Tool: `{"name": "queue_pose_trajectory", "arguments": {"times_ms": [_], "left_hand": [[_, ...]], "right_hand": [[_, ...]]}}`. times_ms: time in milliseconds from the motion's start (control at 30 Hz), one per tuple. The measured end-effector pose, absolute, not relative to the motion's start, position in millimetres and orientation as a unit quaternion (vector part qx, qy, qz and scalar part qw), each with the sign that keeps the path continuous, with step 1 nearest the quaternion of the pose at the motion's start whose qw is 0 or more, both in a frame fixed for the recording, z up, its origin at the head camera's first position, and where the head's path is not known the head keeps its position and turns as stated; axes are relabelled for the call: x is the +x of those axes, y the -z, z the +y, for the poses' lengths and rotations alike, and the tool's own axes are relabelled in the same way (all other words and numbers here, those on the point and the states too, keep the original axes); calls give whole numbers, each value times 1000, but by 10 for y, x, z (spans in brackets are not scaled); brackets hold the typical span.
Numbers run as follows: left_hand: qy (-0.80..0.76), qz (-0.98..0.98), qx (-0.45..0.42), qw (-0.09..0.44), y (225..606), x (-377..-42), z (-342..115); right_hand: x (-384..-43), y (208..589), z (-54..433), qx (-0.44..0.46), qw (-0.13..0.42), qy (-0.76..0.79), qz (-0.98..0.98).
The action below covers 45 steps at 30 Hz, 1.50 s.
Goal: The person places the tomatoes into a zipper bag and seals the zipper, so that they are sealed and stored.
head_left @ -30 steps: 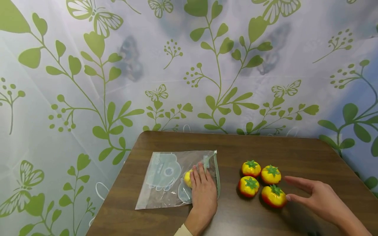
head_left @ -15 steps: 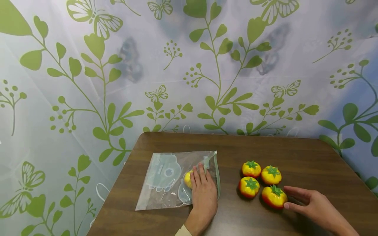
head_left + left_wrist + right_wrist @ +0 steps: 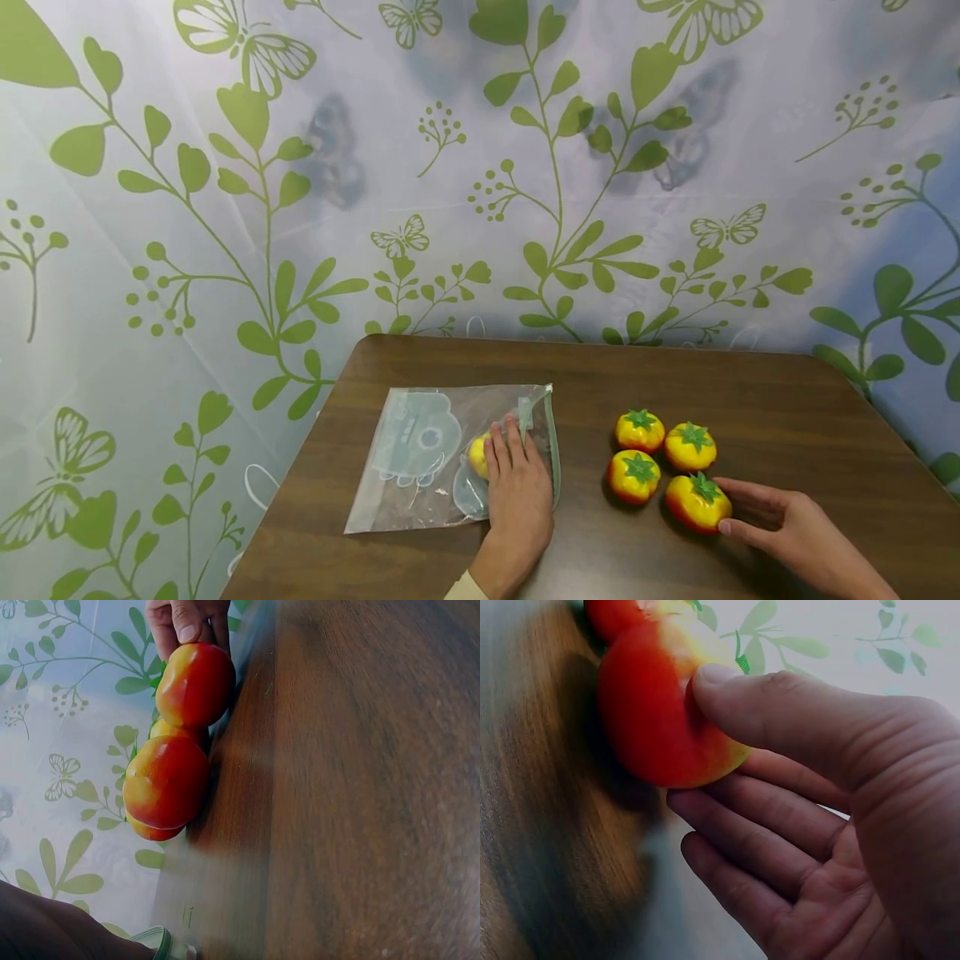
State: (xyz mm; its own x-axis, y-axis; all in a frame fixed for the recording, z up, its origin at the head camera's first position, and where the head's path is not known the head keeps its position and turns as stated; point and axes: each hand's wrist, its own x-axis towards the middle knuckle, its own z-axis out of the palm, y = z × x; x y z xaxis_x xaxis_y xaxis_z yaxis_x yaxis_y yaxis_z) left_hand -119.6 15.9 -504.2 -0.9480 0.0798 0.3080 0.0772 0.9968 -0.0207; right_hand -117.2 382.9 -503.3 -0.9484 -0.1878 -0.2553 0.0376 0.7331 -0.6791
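Note:
My left hand (image 3: 517, 492) lies with straight fingers on a clear zip bag (image 3: 367, 500) printed with a pale blue cartoon figure. Beside those fingers a yellow round item (image 3: 477, 455) shows through the plastic, partly covered by the hand. On the right, my right hand (image 3: 787, 525) pinches a yellow-and-red toy tomato (image 3: 697, 504) with a green leafy top. In the right wrist view, the thumb presses the side of that toy tomato (image 3: 652, 712), with the fingers against its other side. It is the nearest right one of a small cluster.
More toy tomatoes stand close by: one at the front left (image 3: 633, 477), one at the back left (image 3: 639, 432) and one at the back right (image 3: 690, 447). All are on the brown wooden table (image 3: 585, 550). A leaf-and-butterfly patterned cloth (image 3: 420, 200) hangs behind the table.
My right hand has moved left, and its thumb and fingers have come round the nearest right toy tomato. The left hand and the bag have stayed in place.

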Motion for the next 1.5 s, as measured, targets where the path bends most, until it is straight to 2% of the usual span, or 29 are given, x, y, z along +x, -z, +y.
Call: {"name": "queue_pose_trajectory", "arguments": {"times_ms": [500, 800, 1500], "left_hand": [[-5, -989, -40, 144, 5028, -1188, 147], [-3, -990, -39, 137, 5012, -1193, 156], [-5, -991, -33, 129, 5037, -1210, 158]], "right_hand": [[-1110, 4731, 3776, -33, 157, 350, 923], [-1134, 4539, 3658, -106, 59, 313, 942], [-1413, 4334, 3037, -174, 14, 337, 925]]}}
